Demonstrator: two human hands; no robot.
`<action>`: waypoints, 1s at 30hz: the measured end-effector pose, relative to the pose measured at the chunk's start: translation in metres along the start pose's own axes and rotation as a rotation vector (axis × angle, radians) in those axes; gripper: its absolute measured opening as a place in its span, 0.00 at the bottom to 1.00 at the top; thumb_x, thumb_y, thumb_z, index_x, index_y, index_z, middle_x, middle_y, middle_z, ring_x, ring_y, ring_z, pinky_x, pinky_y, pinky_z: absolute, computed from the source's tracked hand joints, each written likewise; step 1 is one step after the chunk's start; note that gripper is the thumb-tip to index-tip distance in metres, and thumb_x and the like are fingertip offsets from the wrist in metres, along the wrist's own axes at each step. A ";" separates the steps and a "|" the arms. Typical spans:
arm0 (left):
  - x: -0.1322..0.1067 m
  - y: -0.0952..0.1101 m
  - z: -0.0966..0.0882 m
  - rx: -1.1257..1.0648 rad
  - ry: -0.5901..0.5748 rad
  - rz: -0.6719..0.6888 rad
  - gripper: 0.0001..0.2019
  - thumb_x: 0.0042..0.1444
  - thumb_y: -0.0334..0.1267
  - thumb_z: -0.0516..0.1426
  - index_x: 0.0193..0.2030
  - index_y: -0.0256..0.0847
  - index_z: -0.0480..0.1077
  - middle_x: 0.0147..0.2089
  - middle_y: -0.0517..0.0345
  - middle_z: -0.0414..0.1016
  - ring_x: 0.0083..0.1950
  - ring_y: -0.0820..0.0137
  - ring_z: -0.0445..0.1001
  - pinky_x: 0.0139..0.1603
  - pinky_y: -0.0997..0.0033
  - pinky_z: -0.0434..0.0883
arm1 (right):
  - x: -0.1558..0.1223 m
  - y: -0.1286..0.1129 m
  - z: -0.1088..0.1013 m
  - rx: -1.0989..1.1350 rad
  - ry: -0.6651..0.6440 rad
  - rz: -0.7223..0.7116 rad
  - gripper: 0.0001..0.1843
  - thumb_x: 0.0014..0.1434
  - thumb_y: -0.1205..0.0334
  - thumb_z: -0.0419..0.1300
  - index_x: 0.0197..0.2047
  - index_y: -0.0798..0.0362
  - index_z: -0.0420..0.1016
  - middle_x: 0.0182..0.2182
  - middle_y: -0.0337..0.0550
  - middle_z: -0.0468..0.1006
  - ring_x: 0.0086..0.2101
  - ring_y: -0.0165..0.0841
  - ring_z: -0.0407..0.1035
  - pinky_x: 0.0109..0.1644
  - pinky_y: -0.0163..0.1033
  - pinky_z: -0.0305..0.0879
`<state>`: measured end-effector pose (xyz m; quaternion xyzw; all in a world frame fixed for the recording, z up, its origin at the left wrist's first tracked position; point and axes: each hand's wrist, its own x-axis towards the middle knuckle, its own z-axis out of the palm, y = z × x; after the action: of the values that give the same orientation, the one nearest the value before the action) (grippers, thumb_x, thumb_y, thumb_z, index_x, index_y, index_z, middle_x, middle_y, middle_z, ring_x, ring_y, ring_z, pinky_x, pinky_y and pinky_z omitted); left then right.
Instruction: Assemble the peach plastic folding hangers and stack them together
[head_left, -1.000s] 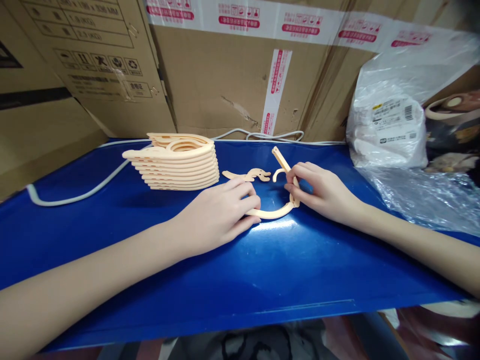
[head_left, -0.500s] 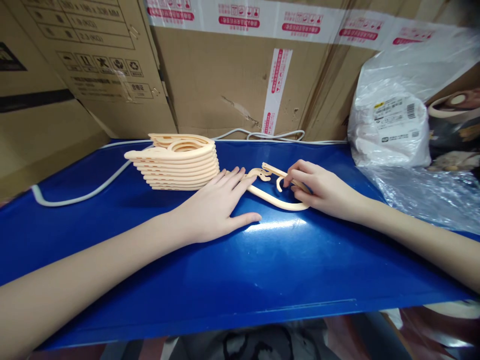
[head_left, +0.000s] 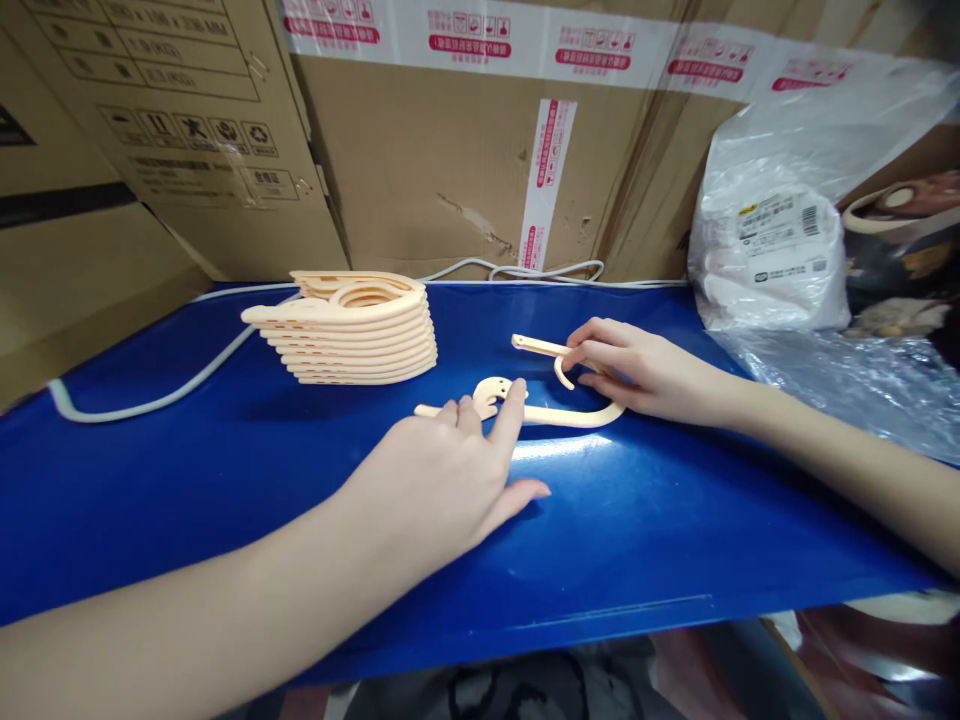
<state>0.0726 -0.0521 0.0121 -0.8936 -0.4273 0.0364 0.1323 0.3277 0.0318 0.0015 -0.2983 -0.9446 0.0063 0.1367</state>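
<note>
A cream plastic folding hanger (head_left: 562, 415) lies on the blue table, its arms unfolded to a bent shape. My left hand (head_left: 442, 475) rests over its near arm with fingers outstretched, the index fingertip touching the rounded piece with small holes (head_left: 491, 390). At the right bend, my right hand (head_left: 634, 368) pinches the hanger, and its palm side hides part of it. A thin straight arm (head_left: 536, 345) and a small hook (head_left: 562, 375) stick out left of those fingers. Farther left stands a neat stack of folded cream hangers (head_left: 352, 335), apart from both hands.
Cardboard boxes (head_left: 450, 150) wall off the back and left of the blue table (head_left: 600, 540). A white cable (head_left: 172, 395) runs along the back and left. A clear plastic bag with white contents (head_left: 780, 260) sits back right, with loose plastic film (head_left: 847, 390) in front.
My left hand has moved nearer and slightly right, away from the stack. The hanger's left arm has swung toward me. My right hand stays at the bend.
</note>
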 end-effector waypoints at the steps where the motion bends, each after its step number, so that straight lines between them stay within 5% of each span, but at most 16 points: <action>1: -0.002 0.003 -0.002 0.037 -0.019 -0.011 0.37 0.64 0.57 0.49 0.69 0.27 0.56 0.53 0.29 0.75 0.39 0.47 0.80 0.26 0.61 0.73 | 0.001 -0.001 0.000 0.027 -0.003 -0.001 0.13 0.64 0.67 0.51 0.50 0.52 0.70 0.48 0.51 0.70 0.47 0.39 0.67 0.50 0.47 0.66; 5: -0.008 0.005 -0.004 0.128 -0.045 -0.068 0.31 0.66 0.49 0.48 0.66 0.25 0.61 0.42 0.30 0.79 0.29 0.50 0.79 0.18 0.65 0.65 | 0.002 -0.004 0.003 0.101 -0.007 -0.015 0.12 0.66 0.66 0.51 0.51 0.52 0.70 0.49 0.50 0.71 0.48 0.37 0.67 0.52 0.45 0.65; 10: -0.006 -0.006 -0.003 0.192 0.021 -0.156 0.24 0.66 0.42 0.48 0.59 0.23 0.68 0.28 0.40 0.77 0.26 0.54 0.77 0.19 0.68 0.61 | 0.001 -0.001 0.004 0.128 -0.007 -0.015 0.12 0.68 0.64 0.51 0.51 0.52 0.71 0.48 0.50 0.73 0.48 0.37 0.67 0.53 0.46 0.64; 16: -0.003 -0.015 0.002 0.182 0.061 -0.144 0.14 0.64 0.35 0.49 0.47 0.30 0.73 0.39 0.38 0.76 0.39 0.51 0.78 0.23 0.65 0.64 | -0.001 -0.001 0.005 0.090 -0.015 -0.021 0.12 0.68 0.64 0.50 0.50 0.52 0.72 0.49 0.50 0.74 0.48 0.38 0.68 0.52 0.47 0.64; 23: -0.002 -0.018 0.007 0.196 0.046 -0.122 0.08 0.61 0.29 0.52 0.37 0.33 0.73 0.31 0.46 0.72 0.34 0.53 0.77 0.18 0.68 0.54 | 0.000 -0.005 0.004 -0.001 0.023 -0.014 0.13 0.69 0.64 0.48 0.48 0.53 0.72 0.47 0.50 0.75 0.45 0.37 0.69 0.48 0.45 0.65; 30: 0.001 -0.016 0.001 0.197 -0.040 -0.117 0.17 0.56 0.18 0.46 0.38 0.33 0.74 0.31 0.47 0.73 0.31 0.57 0.76 0.18 0.68 0.52 | -0.001 -0.031 0.000 -0.162 0.139 -0.063 0.13 0.68 0.58 0.52 0.47 0.52 0.75 0.43 0.49 0.76 0.41 0.37 0.70 0.45 0.44 0.62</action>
<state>0.0608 -0.0415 0.0159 -0.8490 -0.4756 0.0880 0.2127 0.3111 0.0061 0.0036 -0.2781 -0.9392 -0.0954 0.1774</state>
